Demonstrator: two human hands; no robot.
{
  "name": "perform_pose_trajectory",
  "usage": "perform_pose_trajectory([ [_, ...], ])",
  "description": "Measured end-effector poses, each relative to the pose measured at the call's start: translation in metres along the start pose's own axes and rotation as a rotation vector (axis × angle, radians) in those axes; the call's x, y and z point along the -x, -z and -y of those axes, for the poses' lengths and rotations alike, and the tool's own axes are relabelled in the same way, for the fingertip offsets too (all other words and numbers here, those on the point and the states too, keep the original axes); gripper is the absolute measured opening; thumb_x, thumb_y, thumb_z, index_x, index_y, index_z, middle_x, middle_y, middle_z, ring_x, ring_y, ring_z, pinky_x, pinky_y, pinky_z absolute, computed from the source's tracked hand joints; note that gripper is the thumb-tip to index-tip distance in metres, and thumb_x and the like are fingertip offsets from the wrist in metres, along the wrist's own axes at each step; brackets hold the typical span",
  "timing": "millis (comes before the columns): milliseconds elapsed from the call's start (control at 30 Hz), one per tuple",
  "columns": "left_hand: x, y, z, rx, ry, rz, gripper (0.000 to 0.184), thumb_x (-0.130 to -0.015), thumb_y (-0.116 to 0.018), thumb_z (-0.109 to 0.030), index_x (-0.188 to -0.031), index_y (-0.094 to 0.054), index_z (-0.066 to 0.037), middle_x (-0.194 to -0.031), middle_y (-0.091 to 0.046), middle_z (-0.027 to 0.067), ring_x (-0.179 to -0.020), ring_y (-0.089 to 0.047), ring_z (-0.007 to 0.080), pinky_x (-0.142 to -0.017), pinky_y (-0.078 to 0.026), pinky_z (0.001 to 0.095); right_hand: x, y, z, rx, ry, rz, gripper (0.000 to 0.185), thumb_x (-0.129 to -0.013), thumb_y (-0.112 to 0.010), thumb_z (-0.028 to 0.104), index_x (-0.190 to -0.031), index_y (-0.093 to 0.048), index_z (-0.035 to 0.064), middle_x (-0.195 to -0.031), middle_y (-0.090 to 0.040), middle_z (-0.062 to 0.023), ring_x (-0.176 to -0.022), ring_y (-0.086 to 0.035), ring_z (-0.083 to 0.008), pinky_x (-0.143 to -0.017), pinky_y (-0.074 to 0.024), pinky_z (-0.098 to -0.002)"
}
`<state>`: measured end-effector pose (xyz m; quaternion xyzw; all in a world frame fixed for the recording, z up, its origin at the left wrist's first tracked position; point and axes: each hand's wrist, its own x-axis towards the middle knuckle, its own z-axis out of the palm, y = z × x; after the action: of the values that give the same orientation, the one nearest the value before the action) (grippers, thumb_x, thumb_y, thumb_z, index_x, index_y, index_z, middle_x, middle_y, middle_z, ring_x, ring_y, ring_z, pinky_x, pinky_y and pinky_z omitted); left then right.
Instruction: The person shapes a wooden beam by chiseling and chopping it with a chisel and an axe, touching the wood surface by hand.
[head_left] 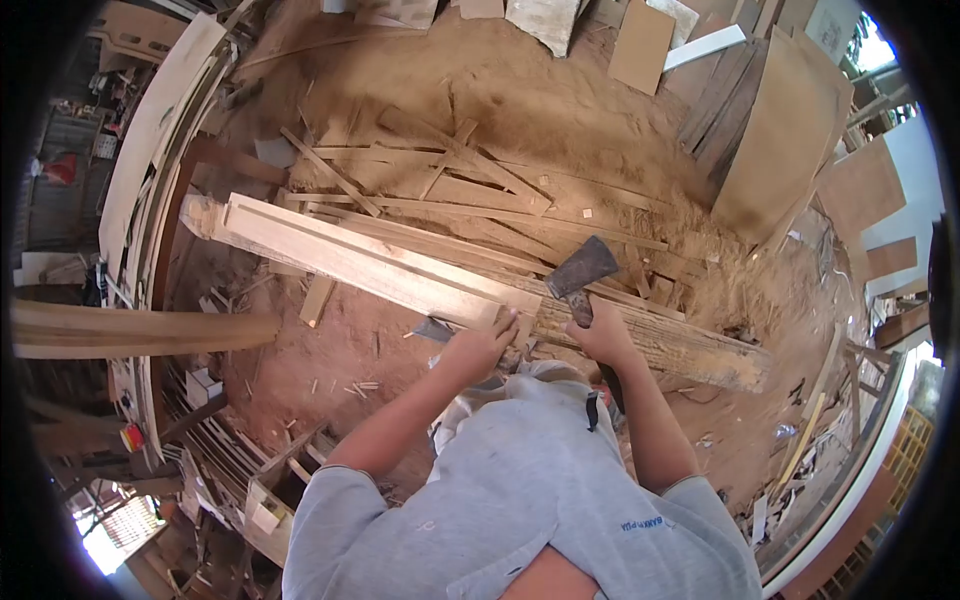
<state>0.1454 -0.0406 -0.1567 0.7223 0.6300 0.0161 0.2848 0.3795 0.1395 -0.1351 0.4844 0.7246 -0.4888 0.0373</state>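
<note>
A pale planed wooden board (pixel 380 268) lies slantwise on top of a long, rough, weathered timber beam (pixel 650 343). My left hand (pixel 482 350) is at the near right end of the board, with its fingers pressed on the wood, gripping its edge. In my right hand (pixel 603 335) is a hatchet, held by the handle close under the head. The dark hatchet head (pixel 584 266) points up, above the beam and right of the board's end. Beside my left wrist a grey, flat, pointed piece (pixel 432 328) sticks out under the board; its kind is unclear.
Several thin wood strips (pixel 480 170) lie crossed on the sawdust-covered ground beyond the beam. Stacked sheets (pixel 160 150) stand at the left, with a long curved plank (pixel 150 330) jutting in. Large panels (pixel 790 130) lean at the right. Wood scraps (pixel 365 386) lie nearby.
</note>
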Motion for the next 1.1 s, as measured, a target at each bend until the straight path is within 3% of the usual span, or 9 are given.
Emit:
perform_pose_trajectory([
  [67, 0.009, -0.050, 0.017, 0.010, -0.080, -0.146, 0.079, -0.078, -0.075, -0.014, -0.153, -0.049, -0.010, -0.167, -0.039, 0.0183, -0.082, -0.075, 0.0332, -0.064, -0.059, 0.0455, -0.001, 0.005, 0.007, 0.034, 0.017, -0.003, 0.053, -0.083, -0.084, 0.035, -0.108, -0.061, -0.0052, -0.104, -0.068, -0.0306, -0.103, -0.065, -0.0494, -0.088, -0.0517, -0.0516],
  [200, 0.009, -0.001, -0.016, 0.138, 0.035, -0.290, 0.069, -0.081, -0.069, -0.010, -0.148, -0.055, -0.010, -0.163, -0.046, 0.0181, -0.079, -0.074, 0.0312, -0.062, -0.058, 0.0429, -0.005, 0.006, 0.010, 0.044, 0.049, 0.013, 0.064, -0.079, -0.088, 0.043, -0.111, -0.062, -0.0061, -0.105, -0.069, -0.0306, -0.105, -0.066, -0.0484, -0.090, -0.0521, -0.0510],
  [300, 0.000, -0.001, -0.023, -0.046, 0.151, -0.130, 0.067, -0.081, -0.068, -0.010, -0.147, -0.056, -0.011, -0.158, -0.053, 0.0180, -0.080, -0.074, 0.0322, -0.063, -0.058, 0.0418, -0.006, -0.012, 0.008, 0.017, 0.063, -0.001, 0.074, -0.074, -0.091, 0.048, -0.113, -0.062, -0.0068, -0.108, -0.070, -0.0315, -0.107, -0.067, -0.0482, -0.091, -0.0533, -0.0505],
  [400, 0.009, -0.016, -0.014, 0.060, 0.049, -0.242, 0.052, -0.084, -0.068, -0.014, -0.134, -0.059, -0.008, -0.146, -0.062, 0.0170, -0.074, -0.074, 0.0318, -0.063, -0.059, 0.0423, -0.014, -0.040, 0.002, 0.006, 0.065, -0.045, 0.079, -0.071, -0.093, 0.052, -0.115, -0.062, -0.0070, -0.110, -0.071, -0.0321, -0.108, -0.069, -0.0483, -0.092, -0.0546, -0.0507],
  [500, 0.019, -0.015, -0.008, 0.062, 0.062, -0.069, 0.041, -0.084, -0.071, -0.016, -0.122, -0.059, -0.008, -0.128, -0.069, 0.0185, -0.081, -0.074, 0.0356, -0.068, -0.060, 0.0464, -0.026, -0.043, 0.013, 0.087, 0.006, 0.022, 0.079, -0.073, -0.092, 0.052, -0.117, -0.062, -0.0066, -0.112, -0.072, -0.0314, -0.109, -0.069, -0.0484, -0.093, -0.0553, -0.0512],
  [600, 0.017, 0.009, -0.019, 0.245, 0.212, -0.211, 0.037, -0.082, -0.082, -0.025, -0.109, -0.061, -0.009, -0.103, -0.072, 0.0161, -0.086, -0.073, 0.0398, -0.075, -0.057, 0.0495, -0.033, -0.037, 0.020, 0.129, 0.019, 0.044, 0.074, -0.076, -0.090, 0.050, -0.118, -0.063, -0.0054, -0.113, -0.072, -0.0300, -0.108, -0.069, -0.0480, -0.093, -0.0554, -0.0515],
  [700, 0.010, 0.042, -0.029, 0.475, 0.548, -0.073, 0.049, -0.077, -0.090, -0.037, -0.108, -0.062, -0.010, -0.093, -0.071, 0.0147, -0.091, -0.071, 0.0424, -0.078, -0.056, 0.0489, -0.054, -0.047, 0.029, 0.187, -0.022, 0.018, 0.070, -0.079, -0.089, 0.047, -0.119, -0.063, -0.0039, -0.113, -0.072, -0.0296, -0.109, -0.069, -0.0478, -0.093, -0.0549, -0.0517],
  [900, 0.013, 0.059, -0.017, 0.401, 0.193, -0.026, 0.051, -0.079, -0.085, -0.025, -0.120, -0.061, -0.008, -0.109, -0.071, 0.0183, -0.091, -0.072, 0.0417, -0.079, -0.059, 0.0500, -0.062, -0.061, 0.032, 0.008, -0.003, -0.051, 0.073, -0.079, -0.088, 0.048, -0.122, -0.062, -0.0042, -0.115, -0.071, -0.0309, -0.111, -0.068, -0.0489, -0.095, -0.0539, -0.0517],
  [1100, 0.004, 0.048, 0.014, 0.138, 0.302, -0.117, 0.076, -0.079, -0.081, -0.017, -0.149, -0.052, -0.012, -0.149, -0.054, 0.0148, -0.094, -0.074, 0.0407, -0.076, -0.062, 0.0497, -0.039, -0.077, 0.017, -0.105, -0.115, -0.076, 0.083, -0.076, -0.088, 0.057, -0.122, -0.061, -0.0066, -0.118, -0.069, -0.0336, -0.113, -0.067, -0.0488, -0.097, -0.0527, -0.0516],
])
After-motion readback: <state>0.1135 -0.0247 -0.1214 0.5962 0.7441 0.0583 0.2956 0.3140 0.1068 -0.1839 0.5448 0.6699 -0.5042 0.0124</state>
